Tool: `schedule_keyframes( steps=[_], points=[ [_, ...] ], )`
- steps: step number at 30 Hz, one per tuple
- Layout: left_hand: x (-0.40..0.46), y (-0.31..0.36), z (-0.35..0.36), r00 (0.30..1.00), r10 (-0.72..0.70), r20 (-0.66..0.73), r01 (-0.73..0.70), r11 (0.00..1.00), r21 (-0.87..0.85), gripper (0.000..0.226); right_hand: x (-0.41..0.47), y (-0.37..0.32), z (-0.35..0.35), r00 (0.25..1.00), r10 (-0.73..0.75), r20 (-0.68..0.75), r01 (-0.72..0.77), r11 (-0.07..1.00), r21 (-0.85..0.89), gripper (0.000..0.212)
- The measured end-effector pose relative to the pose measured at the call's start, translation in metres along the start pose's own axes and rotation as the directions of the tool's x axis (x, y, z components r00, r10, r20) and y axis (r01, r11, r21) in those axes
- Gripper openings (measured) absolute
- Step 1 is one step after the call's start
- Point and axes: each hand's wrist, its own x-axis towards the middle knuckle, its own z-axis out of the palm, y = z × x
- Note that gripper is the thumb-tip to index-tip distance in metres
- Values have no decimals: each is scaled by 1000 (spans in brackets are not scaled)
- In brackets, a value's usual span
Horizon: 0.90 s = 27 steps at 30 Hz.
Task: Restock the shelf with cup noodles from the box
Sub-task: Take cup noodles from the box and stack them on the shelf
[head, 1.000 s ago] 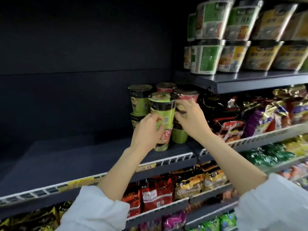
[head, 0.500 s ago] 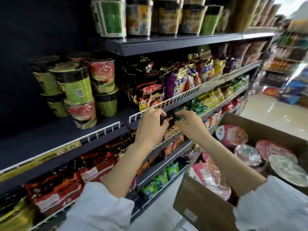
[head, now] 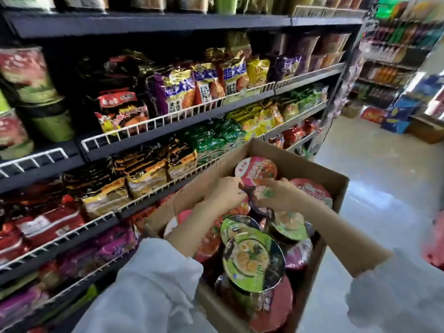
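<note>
An open cardboard box [head: 310, 168] stands in front of me, holding several cup noodles with red, pink and green lids. My left hand [head: 227, 192] and my right hand [head: 282, 197] are both inside it, closed on either side of a tilted red-lidded cup noodle [head: 256, 171] at the far end of the box. A green-lidded cup [head: 252, 258] lies nearer to me, between my forearms. Stacked cup noodles [head: 28, 92] stand on the dark shelf [head: 43, 162] at the far left, blurred.
Shelves with white wire rails [head: 182, 114] run along the left, packed with bagged noodles [head: 175, 90]. A glossy aisle floor [head: 384, 179] lies to the right of the box. Blue and red cartons [head: 394, 116] stand far down the aisle.
My hands left the stacked cups on the shelf, dropped to the right and reached into the box. My view swung right and down from the shelf to the box.
</note>
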Motion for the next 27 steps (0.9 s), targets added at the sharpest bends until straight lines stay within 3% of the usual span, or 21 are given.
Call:
schedule_keyframes(
  steps=[4,6,11,14,17,23,27],
  points=[
    [5,-7,31,974,-1,226,-19,996,89,18,-5,32,7,984,-15,177,24,998,-50,96],
    [4,-13,39,938,-22,345,-25,991,133,37,-6,37,11,973,-10,229,32,995,-90,104],
    [3,-23,53,858,-114,502,-69,941,331,65,5,40,16,996,-35,78,39,998,-44,96],
    [6,-32,61,825,-206,526,-20,920,392,65,11,37,15,996,-48,-72,46,999,-30,96],
    [7,-32,66,838,-236,491,53,932,358,54,19,36,18,987,-50,-153,45,998,-40,92],
    [9,-25,74,886,-261,383,211,963,168,46,21,44,25,1000,-24,-20,23,997,-70,101],
    [6,-28,71,909,-184,374,135,979,152,41,15,48,17,1000,10,-5,-10,1000,-21,104]
  ],
)
